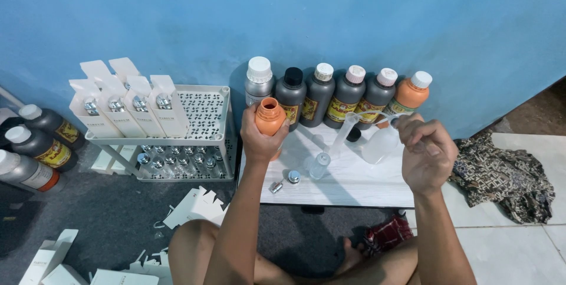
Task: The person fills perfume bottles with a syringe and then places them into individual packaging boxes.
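Left hand (259,137): wrapped tight around a small orange bottle (269,117), fingers closed on it, held up above the near-left part of the low table.
Orange bottle: open at the top, no cap on it, standing straight up in the left hand, top half poking out above the fingers.
Right hand (425,154): up in the air over the right side of the table, fingers pinched together on the top end of a clear plastic syringe (348,130).
Syringe: long and see-through, leaning down and to the left from the right hand, far end close to the orange bottle but not touching it.
Small glass bottle (319,165): clear, standing on the table between the two hands, just under the syringe.
Silver caps (293,176): two little ones lying on the table near the left wrist.
Low table (342,187): white, in front of the knees.
Big bottles (333,93): six in a row at the back of the table by the blue wall, grey ones and one orange one at the right end.
White rack (206,111): left of the table, white boxes (127,105) on top, tiny bottles below.
Patterned cloth (501,176): on the floor, right of the table.
More bottles (35,143): dark ones, far left on the floor.
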